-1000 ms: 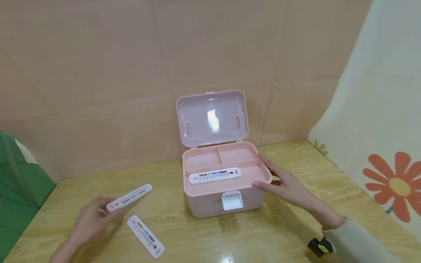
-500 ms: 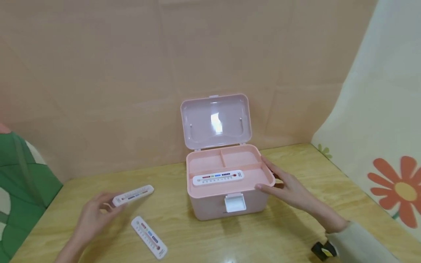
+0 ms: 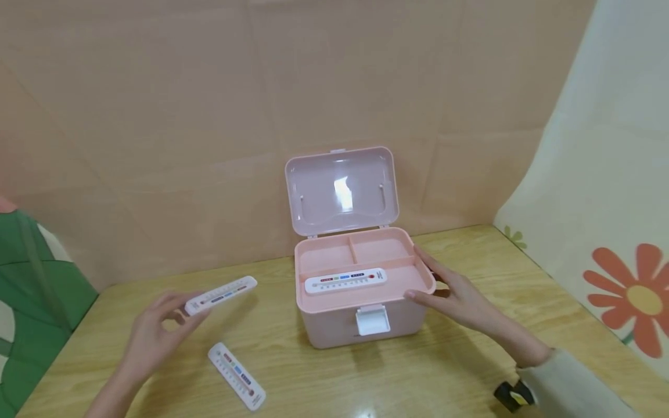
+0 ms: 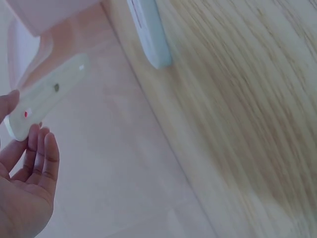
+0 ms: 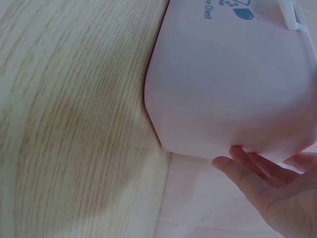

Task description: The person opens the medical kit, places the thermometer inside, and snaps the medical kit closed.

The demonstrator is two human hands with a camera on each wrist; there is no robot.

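My left hand pinches one end of a white strip thermometer, held above the table at left. The left wrist view shows the plain back of this thermometer between thumb and fingers. A second thermometer lies face up on the table, near that hand. Inside the front compartment of the pink medicine chest rests a third thermometer. Its lid stands raised. My right hand touches the chest's right side, thumb by the front corner; in the right wrist view, fairly straight fingers touch the wall.
The wooden table meets a beige cloth behind and a flowered cloth at right. A small black object lies by the right sleeve. Green printed fabric hangs at left. Two smaller compartments sit at the chest's back.
My left hand has lifted the held thermometer higher and moved it a little right, toward the chest. The right hand stays against the chest. The head view has shifted slightly.
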